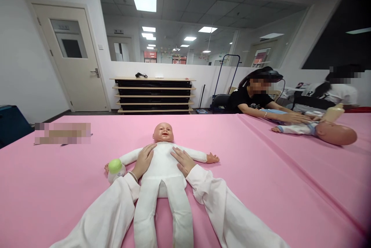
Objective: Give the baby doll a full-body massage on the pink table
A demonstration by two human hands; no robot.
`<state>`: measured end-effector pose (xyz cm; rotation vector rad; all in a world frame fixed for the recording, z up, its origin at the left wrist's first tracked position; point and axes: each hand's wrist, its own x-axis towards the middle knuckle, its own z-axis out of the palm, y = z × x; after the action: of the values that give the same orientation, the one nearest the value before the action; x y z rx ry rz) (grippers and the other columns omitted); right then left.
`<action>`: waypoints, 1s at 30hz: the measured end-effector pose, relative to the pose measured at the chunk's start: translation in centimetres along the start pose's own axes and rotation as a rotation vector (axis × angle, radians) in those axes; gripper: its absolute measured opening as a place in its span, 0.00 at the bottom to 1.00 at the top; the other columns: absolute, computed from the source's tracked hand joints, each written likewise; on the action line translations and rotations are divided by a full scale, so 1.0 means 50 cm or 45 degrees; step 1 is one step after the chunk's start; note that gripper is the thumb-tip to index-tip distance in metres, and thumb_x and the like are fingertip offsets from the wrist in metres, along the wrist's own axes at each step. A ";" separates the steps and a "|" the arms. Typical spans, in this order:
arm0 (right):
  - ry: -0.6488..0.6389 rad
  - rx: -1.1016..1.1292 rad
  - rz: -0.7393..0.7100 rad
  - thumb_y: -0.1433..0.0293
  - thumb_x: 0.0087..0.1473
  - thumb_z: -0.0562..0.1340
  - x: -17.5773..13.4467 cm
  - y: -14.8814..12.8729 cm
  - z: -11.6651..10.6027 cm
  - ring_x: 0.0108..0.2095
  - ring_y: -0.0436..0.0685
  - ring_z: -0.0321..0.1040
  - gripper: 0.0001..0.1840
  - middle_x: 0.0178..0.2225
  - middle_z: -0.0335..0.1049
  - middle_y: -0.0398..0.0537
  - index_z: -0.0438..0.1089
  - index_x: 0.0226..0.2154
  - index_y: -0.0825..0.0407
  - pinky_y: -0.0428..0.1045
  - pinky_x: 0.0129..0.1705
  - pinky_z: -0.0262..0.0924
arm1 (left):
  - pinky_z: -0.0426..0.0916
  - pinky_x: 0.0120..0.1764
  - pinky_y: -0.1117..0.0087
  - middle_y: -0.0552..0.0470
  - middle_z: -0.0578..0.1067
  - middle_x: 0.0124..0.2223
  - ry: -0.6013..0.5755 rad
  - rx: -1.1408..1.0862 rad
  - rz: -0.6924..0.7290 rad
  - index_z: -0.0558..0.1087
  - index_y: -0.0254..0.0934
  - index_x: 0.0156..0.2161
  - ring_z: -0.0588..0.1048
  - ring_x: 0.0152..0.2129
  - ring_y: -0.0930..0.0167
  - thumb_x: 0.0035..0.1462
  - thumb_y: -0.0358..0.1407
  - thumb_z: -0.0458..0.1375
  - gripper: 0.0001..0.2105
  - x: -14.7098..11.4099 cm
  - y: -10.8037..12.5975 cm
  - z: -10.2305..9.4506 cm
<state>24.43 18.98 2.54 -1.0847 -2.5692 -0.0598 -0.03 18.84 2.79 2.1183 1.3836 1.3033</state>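
A baby doll [164,170] with a white cloth body lies on its back, its head away from me and its arms spread. My left hand [145,160] rests with extended fingers on the left side of the doll's chest. On the opposite side of the chest, my right hand [183,160] lies flat, fingers a little apart. Neither hand grips anything. Beside my left wrist stands a small bottle [116,170] with a green cap, partly covering the doll's arm near its hand.
Pink cloth [72,186] covers the table. At the right, another person [252,93] handles a second doll [333,133], near a pale bottle [334,112]. A blurred flat item [62,133] lies at the far left. Stacked boards [155,92] stand behind the table.
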 end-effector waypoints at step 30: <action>0.224 -0.395 0.950 0.65 0.57 0.48 -0.013 0.029 -0.009 0.56 0.65 0.52 0.24 0.55 0.59 0.59 0.62 0.51 0.62 0.62 0.57 0.38 | 0.48 0.59 0.56 0.49 0.61 0.59 -0.128 0.458 -0.149 0.59 0.36 0.57 0.57 0.57 0.69 0.61 0.36 0.38 0.21 -0.014 0.007 -0.017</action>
<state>26.00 19.49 2.59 -1.9808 -1.8949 -0.3519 -0.58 17.87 3.11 2.2450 1.7762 0.9457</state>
